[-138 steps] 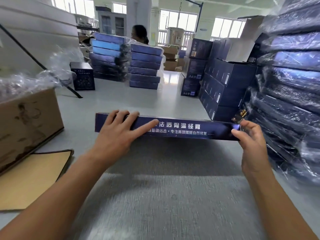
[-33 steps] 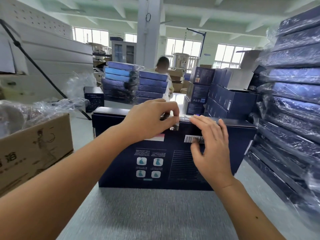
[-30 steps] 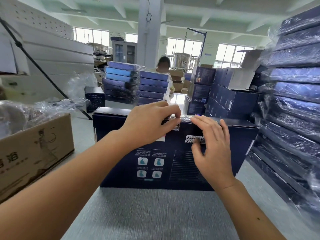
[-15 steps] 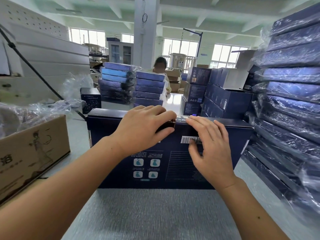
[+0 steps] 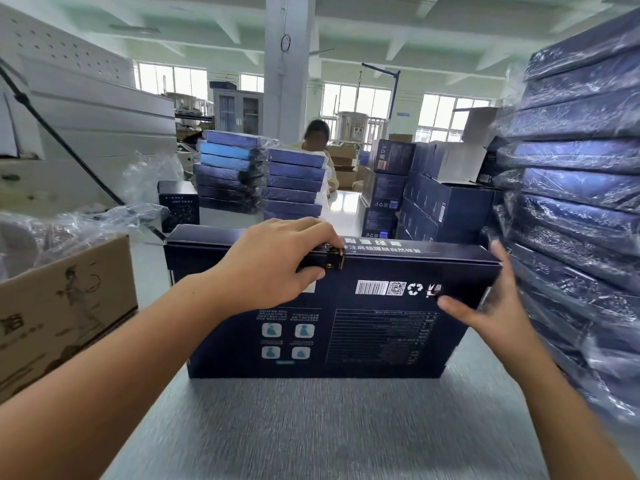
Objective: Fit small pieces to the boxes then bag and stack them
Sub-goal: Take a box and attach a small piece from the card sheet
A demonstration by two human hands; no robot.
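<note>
**Small piece going onto the box's top edge**

The dark blue box (image 5: 332,306) stands on its long edge on the grey table (image 5: 311,427), printed back panel facing the wearer. The left hand (image 5: 273,268) is curled over the top edge near the middle, thumb below and fingers above, pinching a small black-and-gold piece (image 5: 325,261) against the rim. That reads as the fitting step, the piece pressed into place but not yet let go.

The right hand (image 5: 491,303) is at the box's right end, fingers spread wide and a little blurred; the thumb lies against the printed face, and whether the fingers actually grip the end panel I cannot tell. It holds nothing else.

Next, by my reading: seat the piece firmly, release it, then take the box by both ends for bagging. That calls for keeping the box upright while the left hand lets go.

Just beyond the right hand rises a tall stack of bagged boxes (image 5: 575,202), close enough to crowd any swing that way. Left of the left hand sits a cardboard carton (image 5: 62,306) topped with loose clear plastic bags (image 5: 86,223). Farther past both hands are more blue stacks (image 5: 263,178), upright dark cartons (image 5: 446,202), and another person (image 5: 317,136) at the far end.
</note>
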